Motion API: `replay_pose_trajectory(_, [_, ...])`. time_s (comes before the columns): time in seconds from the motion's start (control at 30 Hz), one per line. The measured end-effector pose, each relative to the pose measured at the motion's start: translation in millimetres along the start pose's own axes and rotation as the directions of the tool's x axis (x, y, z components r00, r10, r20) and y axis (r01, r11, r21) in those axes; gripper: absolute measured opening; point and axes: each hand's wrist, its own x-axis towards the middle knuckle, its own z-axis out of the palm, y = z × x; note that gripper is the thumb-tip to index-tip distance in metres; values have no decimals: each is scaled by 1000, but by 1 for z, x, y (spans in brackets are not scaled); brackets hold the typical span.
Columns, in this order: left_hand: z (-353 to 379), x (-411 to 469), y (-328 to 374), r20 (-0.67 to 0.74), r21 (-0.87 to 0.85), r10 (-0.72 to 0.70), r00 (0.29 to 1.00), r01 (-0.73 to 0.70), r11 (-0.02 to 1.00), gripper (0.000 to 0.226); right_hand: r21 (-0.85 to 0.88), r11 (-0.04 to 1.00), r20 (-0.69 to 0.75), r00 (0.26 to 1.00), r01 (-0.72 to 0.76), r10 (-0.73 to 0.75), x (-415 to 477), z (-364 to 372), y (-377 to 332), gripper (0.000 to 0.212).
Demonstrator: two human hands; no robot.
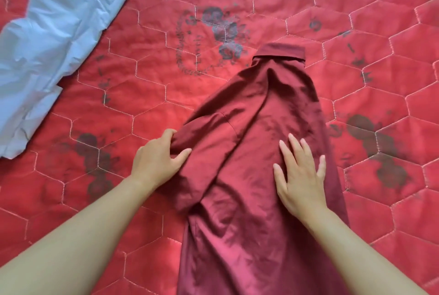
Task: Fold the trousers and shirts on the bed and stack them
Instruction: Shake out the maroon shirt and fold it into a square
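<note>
— In the middle of the bed (147,95), running from 12 to 6 o'clock, lies the maroon shirt (256,123), its collar (280,51) at the 12 end and its hem out of view past 6. Which step is this?

— The side fold, I judge. The right edge looks already turned in. The sleeve (209,133) bulges out at 9 o'clock of the body and is not yet laid flat.

— And the hands?

— The left hand (156,159) has its grip clamped on the sleeve's outer edge, with fingers and thumb pinching a bunch of cloth. The right hand (300,176) holds nothing. Its grip is apart, fingers straight and spread, and the palm presses flat on the shirt at 3 o'clock of the left hand.

— How to do it well?

— Use the flat hand as an anchor so the body doesn't slide on the quilt. Carry the sleeve across toward 3 o'clock in one sweep and line the fold with the collar's left end. Then lay the sleeve straight down toward 6. The cloth looks thin and slippery, so smooth it from 12 toward 6 afterwards or trapped wrinkles will show.

— Anything else around?

— A light blue garment (54,40) lies rumpled at 10 o'clock, well apart. I can't tell whether it is folded.
</note>
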Motion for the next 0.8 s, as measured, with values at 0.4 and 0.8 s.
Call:
replay_pose_trajectory(0.4, [-18, -87, 146, 99, 39, 231, 968, -236, 971, 54, 157, 981, -25, 993, -113, 118, -87, -53, 11, 58])
replay_pose_trajectory(0.8, [59, -128, 125, 233, 145, 134, 963, -170, 975, 62, 184, 980, 69, 993, 78, -92, -105, -39, 35, 53])
